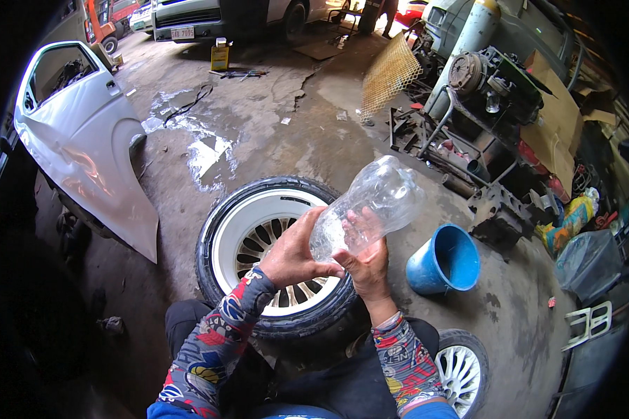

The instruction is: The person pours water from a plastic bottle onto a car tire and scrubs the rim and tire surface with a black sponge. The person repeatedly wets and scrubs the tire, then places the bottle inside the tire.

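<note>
A clear plastic bottle lies tilted across both my hands, its rounded end pointing up and to the right. My left hand wraps round its lower left end. From beneath and the right, my right hand grips it, and some of those fingers show through the plastic. Directly below the bottle, a wheel with a tyre lies flat on the floor, its white rim and many-spoked centre facing up. Patterned sleeves cover both my forearms.
A blue bucket stands right of the wheel. Another spoked wheel is at lower right. A white car body panel leans at left. Metal parts and an engine crowd the right. A yellow can and a parked van are farther off.
</note>
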`<state>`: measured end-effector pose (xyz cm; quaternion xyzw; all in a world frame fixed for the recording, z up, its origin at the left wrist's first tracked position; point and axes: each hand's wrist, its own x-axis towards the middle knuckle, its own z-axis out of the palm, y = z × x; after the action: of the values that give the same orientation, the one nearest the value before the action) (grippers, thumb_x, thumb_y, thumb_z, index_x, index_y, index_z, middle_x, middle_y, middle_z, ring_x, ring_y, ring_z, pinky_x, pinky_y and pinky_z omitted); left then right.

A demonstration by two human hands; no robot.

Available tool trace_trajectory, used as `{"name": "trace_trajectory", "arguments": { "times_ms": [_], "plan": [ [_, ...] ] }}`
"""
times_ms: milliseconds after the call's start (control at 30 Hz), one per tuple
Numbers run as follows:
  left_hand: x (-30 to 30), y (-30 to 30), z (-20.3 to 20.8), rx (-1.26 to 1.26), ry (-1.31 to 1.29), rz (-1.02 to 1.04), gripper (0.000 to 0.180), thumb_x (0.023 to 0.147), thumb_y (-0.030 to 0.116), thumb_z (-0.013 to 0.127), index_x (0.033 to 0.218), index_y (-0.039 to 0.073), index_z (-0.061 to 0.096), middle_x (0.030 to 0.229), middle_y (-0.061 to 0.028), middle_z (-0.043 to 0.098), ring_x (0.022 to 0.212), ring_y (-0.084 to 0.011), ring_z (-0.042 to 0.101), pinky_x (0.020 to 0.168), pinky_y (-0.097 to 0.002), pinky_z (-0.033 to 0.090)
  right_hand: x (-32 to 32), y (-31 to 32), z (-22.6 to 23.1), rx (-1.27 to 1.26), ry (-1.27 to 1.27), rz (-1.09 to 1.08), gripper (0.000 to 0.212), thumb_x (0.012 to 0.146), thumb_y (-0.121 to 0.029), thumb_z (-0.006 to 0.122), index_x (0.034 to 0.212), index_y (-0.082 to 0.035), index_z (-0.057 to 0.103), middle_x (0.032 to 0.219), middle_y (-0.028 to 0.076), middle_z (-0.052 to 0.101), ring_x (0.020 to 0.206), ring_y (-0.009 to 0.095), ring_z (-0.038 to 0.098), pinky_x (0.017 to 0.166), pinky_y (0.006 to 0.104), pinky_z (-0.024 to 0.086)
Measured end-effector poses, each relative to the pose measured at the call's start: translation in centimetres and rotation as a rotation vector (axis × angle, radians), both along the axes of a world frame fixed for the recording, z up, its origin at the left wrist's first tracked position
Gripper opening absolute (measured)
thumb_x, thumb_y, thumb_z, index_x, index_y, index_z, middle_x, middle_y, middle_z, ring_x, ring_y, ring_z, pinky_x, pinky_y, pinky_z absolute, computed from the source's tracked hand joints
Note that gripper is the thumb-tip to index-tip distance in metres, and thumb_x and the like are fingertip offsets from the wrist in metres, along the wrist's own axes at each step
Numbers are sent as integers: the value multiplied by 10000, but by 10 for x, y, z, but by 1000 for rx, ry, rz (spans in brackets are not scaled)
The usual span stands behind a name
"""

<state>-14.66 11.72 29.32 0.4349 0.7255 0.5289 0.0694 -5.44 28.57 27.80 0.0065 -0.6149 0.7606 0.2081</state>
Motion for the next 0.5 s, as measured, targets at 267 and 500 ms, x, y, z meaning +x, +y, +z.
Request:
{"name": "trace_trajectory", "arguments": {
  "times_ms": [267,500],
  "plan": [
    [-2,0,-5,61,46,6,1142,719,508,910,1546,4,306,1493,-262,459,1425,-403,443,1190,-460,355,-2,3,-7,108,-25,133,1200,694,-378,972,1572,-21,235,1527,183,419,1411,286,440,1186,423,372],
    [-3,-5,-6,-6,98,-18,1175,760,519,885,1584,22,212,1541,-276,389,1462,-407,389,1220,-474,307,-2,2,-12,141,-57,101,1157,693,-398,971,1550,-20,292,1485,164,469,1373,267,481,1162,412,400]
  ]
}}
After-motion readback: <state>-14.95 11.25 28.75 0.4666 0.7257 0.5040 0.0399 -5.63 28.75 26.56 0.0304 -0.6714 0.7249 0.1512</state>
